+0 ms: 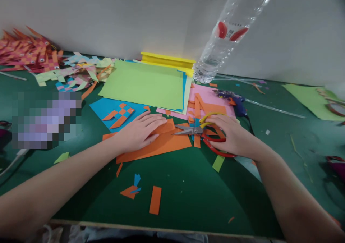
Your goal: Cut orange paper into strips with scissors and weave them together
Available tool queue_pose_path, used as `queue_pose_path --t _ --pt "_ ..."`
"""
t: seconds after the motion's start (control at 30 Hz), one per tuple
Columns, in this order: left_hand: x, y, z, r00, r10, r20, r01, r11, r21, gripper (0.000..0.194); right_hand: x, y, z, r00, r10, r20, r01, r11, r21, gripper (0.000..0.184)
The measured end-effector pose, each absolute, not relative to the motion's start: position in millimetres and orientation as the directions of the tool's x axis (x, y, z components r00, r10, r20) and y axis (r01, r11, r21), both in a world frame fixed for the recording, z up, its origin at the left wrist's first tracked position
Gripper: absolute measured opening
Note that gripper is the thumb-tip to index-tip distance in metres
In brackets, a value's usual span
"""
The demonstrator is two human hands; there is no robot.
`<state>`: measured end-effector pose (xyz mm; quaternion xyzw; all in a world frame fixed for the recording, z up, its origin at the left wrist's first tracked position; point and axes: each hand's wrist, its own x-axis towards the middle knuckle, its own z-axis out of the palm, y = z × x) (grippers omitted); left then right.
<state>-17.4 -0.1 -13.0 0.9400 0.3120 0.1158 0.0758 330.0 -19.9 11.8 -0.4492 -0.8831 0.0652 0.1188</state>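
My right hand (228,133) grips scissors (207,131) by their red and yellow handles. The blades are parted and point left, with their tips over an orange sheet of paper (159,147). On that sheet my left hand (144,129) lies flat, fingers stretched toward the blades; part of the paper under it looks folded. Beneath the scissors are orange and blue paper strips (197,108), partly hidden. A woven orange and blue paper fish (121,115) rests on a blue sheet (98,110) beyond my left wrist.
Behind lie green sheets (145,85) and a yellow holder (167,59). A plastic bottle (215,52) leans at the wall. A glue gun (237,102) sits right, a blurred purple object (48,119) left. Woven paper pieces (29,52) heap back left. Scraps (155,200) lie near the front edge.
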Motion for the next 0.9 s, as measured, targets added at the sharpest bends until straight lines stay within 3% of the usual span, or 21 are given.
queue_pose_path --t 0.33,0.57,0.9 --pt "-15 2 -14 0.820 0.558 0.125 0.521 -0.819 0.240 0.043 321 -24 9 -0.585 0.792 0.174 0.740 0.609 -0.286 0.051" --pt "-15 5 -11 0.854 0.521 -0.015 0.511 -0.833 0.213 0.064 316 -27 11 -0.593 0.792 0.143 0.747 0.608 -0.268 0.047" --pt "-17 7 -16 0.855 0.519 0.015 0.506 -0.839 0.202 0.063 323 -27 9 -0.621 0.779 0.090 0.748 0.623 -0.231 0.047"
